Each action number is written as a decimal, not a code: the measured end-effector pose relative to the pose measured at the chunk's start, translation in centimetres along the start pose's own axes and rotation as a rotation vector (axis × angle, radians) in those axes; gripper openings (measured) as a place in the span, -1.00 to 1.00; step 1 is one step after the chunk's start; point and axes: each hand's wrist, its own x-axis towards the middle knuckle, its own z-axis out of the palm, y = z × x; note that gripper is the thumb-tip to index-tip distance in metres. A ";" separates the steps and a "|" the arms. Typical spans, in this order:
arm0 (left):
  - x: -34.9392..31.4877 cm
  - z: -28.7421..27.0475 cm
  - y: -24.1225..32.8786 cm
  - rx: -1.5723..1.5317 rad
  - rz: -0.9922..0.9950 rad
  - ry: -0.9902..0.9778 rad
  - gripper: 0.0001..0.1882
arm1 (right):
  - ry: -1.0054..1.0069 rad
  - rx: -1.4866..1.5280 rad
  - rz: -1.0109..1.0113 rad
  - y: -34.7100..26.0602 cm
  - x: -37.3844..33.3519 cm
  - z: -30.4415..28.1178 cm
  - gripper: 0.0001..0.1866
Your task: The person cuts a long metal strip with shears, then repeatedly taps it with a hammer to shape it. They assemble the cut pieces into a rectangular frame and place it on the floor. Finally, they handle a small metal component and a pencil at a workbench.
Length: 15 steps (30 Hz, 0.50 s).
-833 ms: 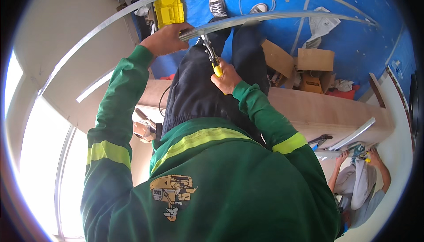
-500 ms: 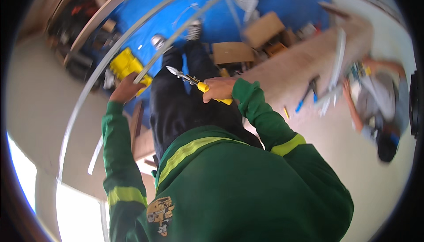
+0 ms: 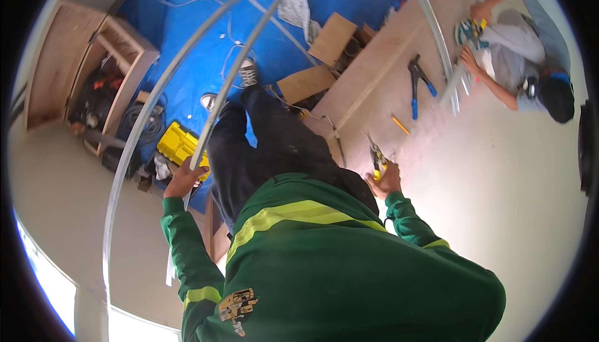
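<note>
My left hand [image 3: 182, 181] is closed around a long, thin metal strip [image 3: 232, 74], which runs up and away over the blue floor sheet. On the other side, my right hand [image 3: 388, 183] grips a pair of tin snips [image 3: 376, 157] by their yellow handles. The snips' blades point away from me, above the light brown bench surface [image 3: 368, 114]. A yellow-orange pencil [image 3: 400, 124] and a black tool with blue handles [image 3: 416, 86] lie on that surface beyond the snips.
Another long metal strip [image 3: 138, 133] arcs past my left arm. A yellow toolbox [image 3: 177, 144] sits by my left hand, with an open wooden cabinet [image 3: 128, 46] beyond. Cardboard boxes [image 3: 329, 41] stand beside the bench. At right, a co-worker [image 3: 535, 43] handles a green power tool [image 3: 465, 32] near metal strips.
My right hand has swung right with the snips, from in front of my legs to over the bench. The left hand still holds the strip. My view has shifted.
</note>
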 end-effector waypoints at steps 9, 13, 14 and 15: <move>-7.1 8.0 -8.8 0.409 0.255 0.663 -0.50 | -0.114 -0.167 -0.729 -13.9 12.7 -7.5 -0.05; -9.1 10.9 -6.7 0.535 0.254 0.831 -0.72 | -0.138 0.060 -1.615 -35.4 10.8 -5.4 -0.06; -9.6 11.1 -5.5 0.594 0.197 0.831 -0.75 | -0.248 0.059 -1.761 -40.4 8.4 -3.1 -0.05; -10.4 11.1 -4.4 0.678 0.193 0.849 -0.78 | -0.405 -0.023 -1.839 -44.7 5.9 -1.0 0.05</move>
